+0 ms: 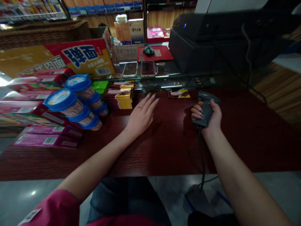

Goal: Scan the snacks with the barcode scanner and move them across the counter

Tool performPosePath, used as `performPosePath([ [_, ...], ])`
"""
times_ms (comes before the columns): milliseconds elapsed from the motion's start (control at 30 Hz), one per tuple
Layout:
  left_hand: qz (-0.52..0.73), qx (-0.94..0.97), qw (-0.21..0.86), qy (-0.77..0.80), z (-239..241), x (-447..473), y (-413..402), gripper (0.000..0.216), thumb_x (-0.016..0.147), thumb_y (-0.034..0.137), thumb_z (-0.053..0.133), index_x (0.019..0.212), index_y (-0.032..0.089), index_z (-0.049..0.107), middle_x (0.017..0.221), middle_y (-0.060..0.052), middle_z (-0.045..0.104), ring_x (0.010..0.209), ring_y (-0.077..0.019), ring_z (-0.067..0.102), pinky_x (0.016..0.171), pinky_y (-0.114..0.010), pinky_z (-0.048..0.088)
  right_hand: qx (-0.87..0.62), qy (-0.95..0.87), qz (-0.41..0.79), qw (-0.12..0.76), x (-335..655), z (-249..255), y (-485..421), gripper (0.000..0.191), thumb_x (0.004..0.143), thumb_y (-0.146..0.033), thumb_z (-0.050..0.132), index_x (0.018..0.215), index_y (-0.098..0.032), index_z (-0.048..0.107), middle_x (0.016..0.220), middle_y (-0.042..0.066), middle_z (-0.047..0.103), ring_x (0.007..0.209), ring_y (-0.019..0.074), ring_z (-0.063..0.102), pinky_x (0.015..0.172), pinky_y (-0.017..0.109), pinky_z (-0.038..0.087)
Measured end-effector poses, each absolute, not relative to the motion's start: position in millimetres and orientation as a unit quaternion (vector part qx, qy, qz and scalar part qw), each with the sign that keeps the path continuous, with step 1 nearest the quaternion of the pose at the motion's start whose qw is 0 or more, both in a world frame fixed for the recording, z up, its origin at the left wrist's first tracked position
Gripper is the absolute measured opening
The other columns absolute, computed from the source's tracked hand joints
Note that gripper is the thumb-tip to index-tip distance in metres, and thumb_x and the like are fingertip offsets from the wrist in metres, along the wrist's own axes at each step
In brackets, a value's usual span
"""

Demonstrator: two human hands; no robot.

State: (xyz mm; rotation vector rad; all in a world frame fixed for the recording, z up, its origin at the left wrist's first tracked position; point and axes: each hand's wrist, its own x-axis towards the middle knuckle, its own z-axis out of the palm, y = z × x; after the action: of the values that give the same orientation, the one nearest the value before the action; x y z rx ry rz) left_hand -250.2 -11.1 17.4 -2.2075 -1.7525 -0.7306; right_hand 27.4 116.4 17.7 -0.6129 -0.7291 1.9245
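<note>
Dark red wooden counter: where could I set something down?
Bare patches on the counter: between the left hand and dark handheld scanner, nearer than the flat yellow-and-brown packet; and right of the right hand. The left end is crowded: blue-lidded plastic cups, red boxes, purple boxes, stacked yellow-and-brown packets.

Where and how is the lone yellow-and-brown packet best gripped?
Probably pinch the packet across its left end, coming from above-left: it lies flat, that end facing the empty left hand; the right hand holds a scanner.
</note>
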Motion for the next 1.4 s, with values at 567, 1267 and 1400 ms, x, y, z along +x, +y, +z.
performPosePath([
  [567,-0.277,-0.748,-0.008,-0.603,-19,-199,146,0.032,0.096,0.014,0.061,0.125,0.017,0.075,0.139,-0.017,0.072,0.133,-0.0347,0.065,0.120,-0.054,0.046,-0.248,-0.302,0.788,0.475,26,11,123,0.030,0.087,-0.053,0.065,0.087,-0.026,0.052,0.062,-0.008,0.041,0.049,0.0097,0.031,0.044,0.021,0.024],
  [1267,-0.157,-0.813,0.138,-0.543,6,-285,-56,0.043,0.108,0.014,0.035,0.138,0.011,0.066,0.129,-0.019,0.077,0.117,-0.0259,0.075,0.092,-0.038,0.059,-0.285,-0.446,0.761,0.374,-23,36,22,0.031,0.078,-0.050,0.072,0.084,-0.021,0.063,0.066,-0.005,0.040,0.051,0.0072,0.030,0.042,0.021,0.019],
  [1400,-0.302,-0.743,0.060,-0.595,10,-297,-61,0.033,0.109,0.029,0.048,0.132,0.021,0.070,0.121,-0.011,0.079,0.116,-0.0235,0.074,0.095,-0.035,0.056,-0.297,-0.434,0.783,0.333,-45,41,-5,0.026,0.081,-0.046,0.066,0.085,-0.020,0.063,0.065,-0.005,0.044,0.048,0.0082,0.034,0.038,0.019,0.026],
])
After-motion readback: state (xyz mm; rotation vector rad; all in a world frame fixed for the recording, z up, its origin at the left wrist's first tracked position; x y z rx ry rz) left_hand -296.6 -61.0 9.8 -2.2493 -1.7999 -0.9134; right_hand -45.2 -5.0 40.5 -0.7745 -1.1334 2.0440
